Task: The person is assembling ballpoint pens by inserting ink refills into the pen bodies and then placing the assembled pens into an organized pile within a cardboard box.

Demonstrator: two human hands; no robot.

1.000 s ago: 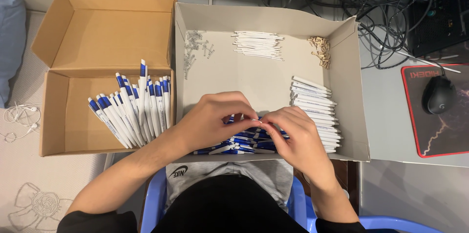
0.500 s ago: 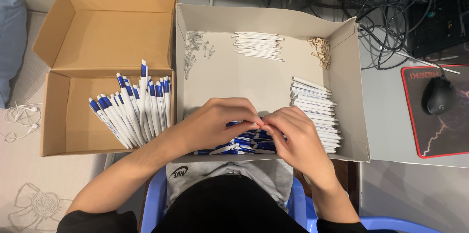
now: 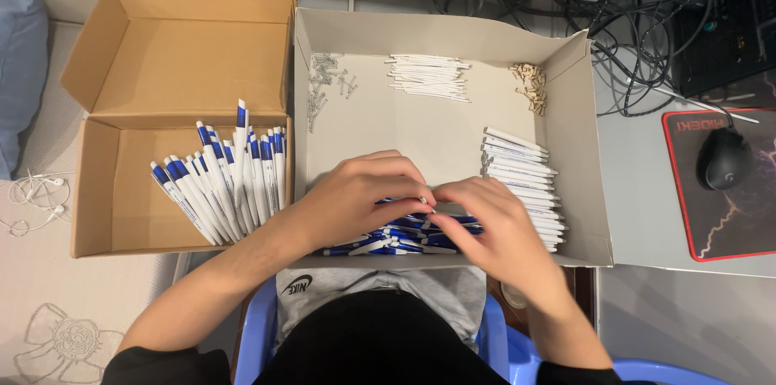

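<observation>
Over a heap of blue pen parts (image 3: 404, 235) at the near edge of the white box (image 3: 582, 151), the left hand (image 3: 356, 195) and right hand (image 3: 493, 231) meet, fingers pinched together on a small piece between them. Just right lie stacked white barrels (image 3: 521, 167). Left, a brown box (image 3: 97, 183) holds finished pens (image 3: 234, 179). Farther back lie thin white tubes (image 3: 428, 76), springs (image 3: 322, 78) and small tan bits (image 3: 529, 82).

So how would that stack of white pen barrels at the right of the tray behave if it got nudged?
The white barrels look like smooth round plastic tubes, so they would likely roll and slide apart. They appear thin and hollow, so probably light and stiff. The tray wall beside them would likely stop them.
</observation>
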